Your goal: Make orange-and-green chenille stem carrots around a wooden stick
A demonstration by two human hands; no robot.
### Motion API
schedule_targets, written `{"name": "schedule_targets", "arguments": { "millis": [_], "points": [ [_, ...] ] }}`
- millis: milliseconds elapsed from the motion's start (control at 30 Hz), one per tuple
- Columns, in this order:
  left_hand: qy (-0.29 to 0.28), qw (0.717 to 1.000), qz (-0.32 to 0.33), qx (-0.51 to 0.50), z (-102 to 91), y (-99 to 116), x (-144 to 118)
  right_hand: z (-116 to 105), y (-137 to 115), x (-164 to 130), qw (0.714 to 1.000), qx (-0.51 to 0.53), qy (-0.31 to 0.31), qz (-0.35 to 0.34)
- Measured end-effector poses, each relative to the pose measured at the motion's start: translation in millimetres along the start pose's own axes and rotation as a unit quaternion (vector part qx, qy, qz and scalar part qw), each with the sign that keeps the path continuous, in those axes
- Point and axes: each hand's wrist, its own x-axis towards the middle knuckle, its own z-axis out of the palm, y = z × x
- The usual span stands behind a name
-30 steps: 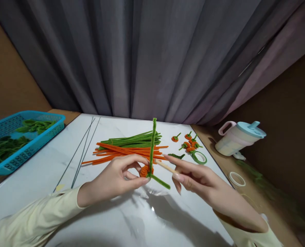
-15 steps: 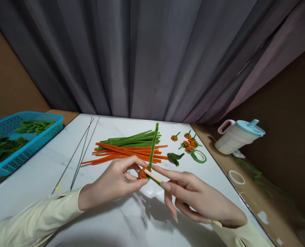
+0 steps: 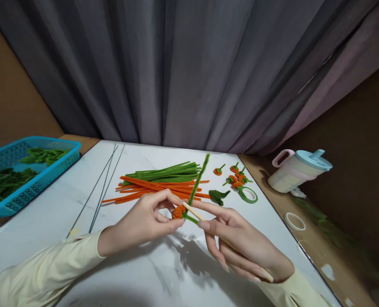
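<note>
My left hand (image 3: 144,224) pinches a small orange pipe-cleaner coil (image 3: 178,212) between thumb and fingers, above the white marble table (image 3: 48,213). A green pipe cleaner (image 3: 198,181) rises from the coil and leans to the right. My right hand (image 3: 240,245) holds a thin wooden stick (image 3: 193,211) whose tip rests against the coil and the green stem. A short green end pokes out under the stick.
Loose orange pipe cleaners (image 3: 151,189) and green pipe cleaners (image 3: 166,172) lie behind the hands, with thin wires (image 3: 99,192) to their left. Small finished orange pieces (image 3: 235,177), a green tape roll (image 3: 248,195), a blue basket (image 3: 16,175), a lidded cup (image 3: 296,170) and a white ring (image 3: 294,221) surround them.
My right hand has come closer to the left and turned, sliding the stick in against the coil. The green pipe cleaner has tipped from upright to leaning right.
</note>
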Motion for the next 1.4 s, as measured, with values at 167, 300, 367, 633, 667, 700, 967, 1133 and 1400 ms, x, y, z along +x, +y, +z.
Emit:
{"name": "schedule_targets", "arguments": {
  "millis": [167,300,367,633,667,700,967,1133,1400],
  "points": [
    [0.023,1.0,-0.002,-0.011,3.2,0.6,-1.0,2.5,1.5,-1.4,1.0,0.023,-0.006,0.003],
    [0.03,0.999,0.0,-0.022,4.8,0.1,-1.8,4.5,1.8,-0.4,0.998,0.055,-0.01,0.006],
    [0.032,0.999,0.006,-0.02,4.4,-1.2,-1.3,5.8,1.9,0.0,0.998,0.059,-0.005,0.0],
    [-0.008,0.995,0.002,-0.099,2.1,-3.8,2.3,8.0,8.3,-3.1,1.0,-0.022,0.018,-0.011],
    [-0.021,0.993,-0.01,-0.116,1.8,-3.1,2.7,8.3,8.8,-4.2,0.998,-0.06,0.024,-0.009],
    [-0.032,0.991,-0.02,-0.13,1.3,-2.2,3.0,8.6,8.8,-5.5,0.993,-0.109,0.032,-0.012],
    [-0.122,0.958,-0.159,-0.205,-5.5,0.5,4.6,-0.3,-2.2,-11.3,0.984,-0.172,-0.024,0.045],
    [-0.118,0.95,-0.191,-0.216,-10.4,0.4,8.1,-7.0,-3.4,-7.1,0.996,-0.03,-0.059,0.058],
    [-0.154,0.931,-0.217,-0.249,-14.8,-2.0,12.3,-1.5,-2.4,-6.3,0.997,-0.008,-0.052,0.062]
  ]
}}
